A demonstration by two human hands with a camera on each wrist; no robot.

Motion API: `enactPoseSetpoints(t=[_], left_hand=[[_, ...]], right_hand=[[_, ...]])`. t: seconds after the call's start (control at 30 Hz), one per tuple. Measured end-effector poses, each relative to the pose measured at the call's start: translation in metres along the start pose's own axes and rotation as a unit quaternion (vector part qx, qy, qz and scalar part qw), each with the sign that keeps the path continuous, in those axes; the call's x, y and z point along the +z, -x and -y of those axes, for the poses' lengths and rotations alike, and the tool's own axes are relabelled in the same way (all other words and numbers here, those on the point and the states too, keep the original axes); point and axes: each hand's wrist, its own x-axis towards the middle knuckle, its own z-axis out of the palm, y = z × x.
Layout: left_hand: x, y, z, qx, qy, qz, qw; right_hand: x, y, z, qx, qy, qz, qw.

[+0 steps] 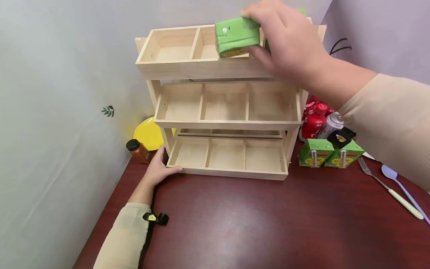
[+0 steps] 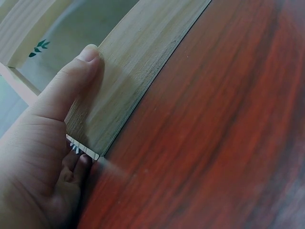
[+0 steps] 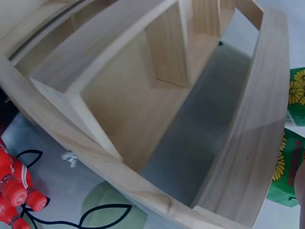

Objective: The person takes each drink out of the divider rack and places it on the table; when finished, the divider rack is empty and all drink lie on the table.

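Note:
My right hand [image 1: 290, 39] grips a green drink carton [image 1: 237, 34] between thumb and fingers, over the middle compartment of the top tray [image 1: 201, 70]. Green also shows behind this hand at the tray's right end. Along the right edge of the right wrist view are two green cartons with yellow flowers, partly cut off. Low on the left, my left hand [image 1: 157, 170] holds the front corner of the three-tier wooden rack [image 1: 228, 173]. Its thumb [image 2: 83, 67] lies against the bottom tray's front board [image 2: 119, 86], the other fingers round the side.
Two green cartons [image 1: 315, 153] stand right of the rack, before red bottles [image 1: 314, 121] and a silver can [image 1: 332, 125]. A fork [image 1: 386, 185] and a lilac spoon [image 1: 403, 186] lie at far right. A black-lidded jar [image 1: 138, 151] and yellow plate [image 1: 147, 134] are left.

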Motion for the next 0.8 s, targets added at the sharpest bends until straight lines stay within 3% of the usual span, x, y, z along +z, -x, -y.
enactPoseSetpoints(t=[0.1, 0.4, 0.8], left_hand=[[0.000, 0.002, 0.002, -0.001, 0.000, 0.002, 1.0000], [0.003, 0.000, 0.004, 0.006, 0.011, 0.003, 0.9999], [-0.002, 0.003, 0.001, 0.003, 0.005, -0.005, 1.0000]], right_hand=[[0.000, 0.005, 0.002, -0.020, -0.012, -0.022, 0.999], [-0.014, 0.021, 0.003, -0.081, 0.021, -0.051, 0.995], [-0.027, 0.052, 0.006, -0.045, 0.018, -0.130, 0.990]])
